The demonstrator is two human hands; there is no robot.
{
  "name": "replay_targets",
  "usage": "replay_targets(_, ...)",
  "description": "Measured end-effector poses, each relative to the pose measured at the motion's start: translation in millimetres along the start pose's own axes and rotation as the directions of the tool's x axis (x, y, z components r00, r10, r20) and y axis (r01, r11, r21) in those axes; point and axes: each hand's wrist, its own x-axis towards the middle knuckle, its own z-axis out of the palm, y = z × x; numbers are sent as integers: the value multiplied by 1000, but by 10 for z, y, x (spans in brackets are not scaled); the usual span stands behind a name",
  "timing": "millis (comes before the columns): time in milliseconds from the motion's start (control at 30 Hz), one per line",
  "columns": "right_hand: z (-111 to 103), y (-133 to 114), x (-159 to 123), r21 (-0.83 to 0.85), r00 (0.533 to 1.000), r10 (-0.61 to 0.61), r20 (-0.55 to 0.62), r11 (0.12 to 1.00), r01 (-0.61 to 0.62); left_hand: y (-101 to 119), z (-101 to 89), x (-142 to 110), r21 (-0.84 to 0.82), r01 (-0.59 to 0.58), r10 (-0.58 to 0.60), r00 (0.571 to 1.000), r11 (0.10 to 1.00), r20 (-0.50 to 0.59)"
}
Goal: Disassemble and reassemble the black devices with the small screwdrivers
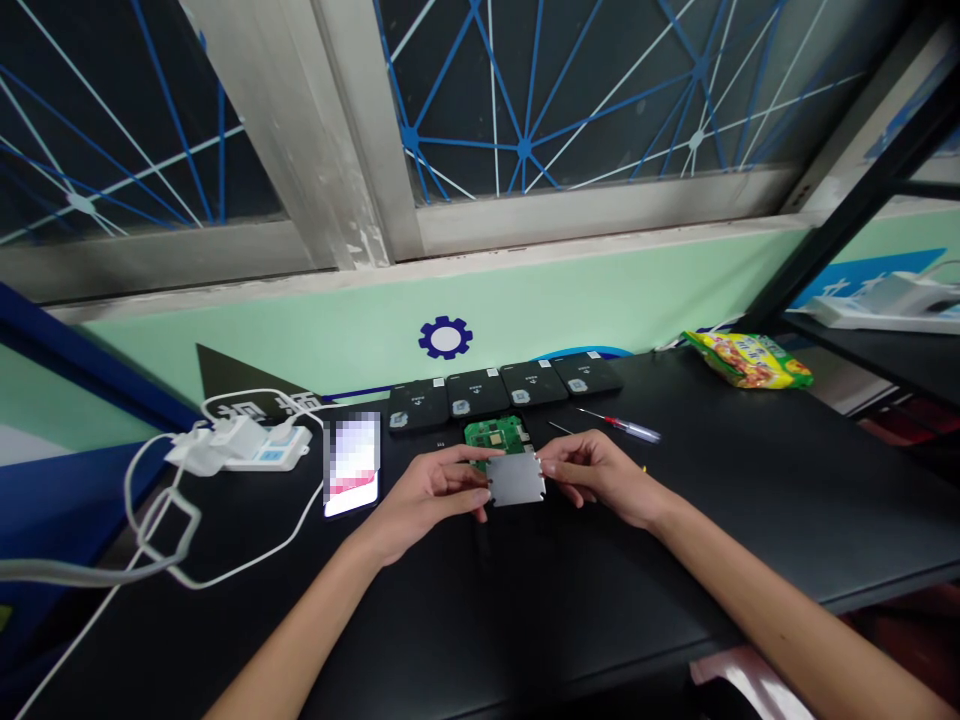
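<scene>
A thin grey metal plate (516, 480) with notched edges is held up between my two hands. My left hand (435, 485) pinches its left edge between thumb and fingers. On the opposite edge, my right hand (596, 475) grips the plate the same way. Just behind it is a green circuit board (496, 434) with chips and silver connectors; its lower part is hidden by the plate and my left fingers. Past my right hand lies a screwdriver (626, 428) with a clear handle and a red collar.
Several flat black boxes (480, 394) line the back of the black table (600, 620) by the wall. Left of my hands lies a lit phone (352, 463), near a white power strip (266, 448) with looping cables. A yellow-green snack bag (750, 360) sits back right.
</scene>
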Motion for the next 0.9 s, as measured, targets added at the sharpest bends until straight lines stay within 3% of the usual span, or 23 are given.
replay_targets(200,11,3,2,1,1000,8,-3,1000,-8,-12,18,2,25,-36,36,999,999,7)
replay_targets(400,41,27,11,3,1000,1,25,1000,-1,-72,109,27,182,-98,104,994,978,-23)
replay_targets(900,62,-19,3,32,997,27,68,999,-29,-48,172,7,174,-90,97,995,981,-34)
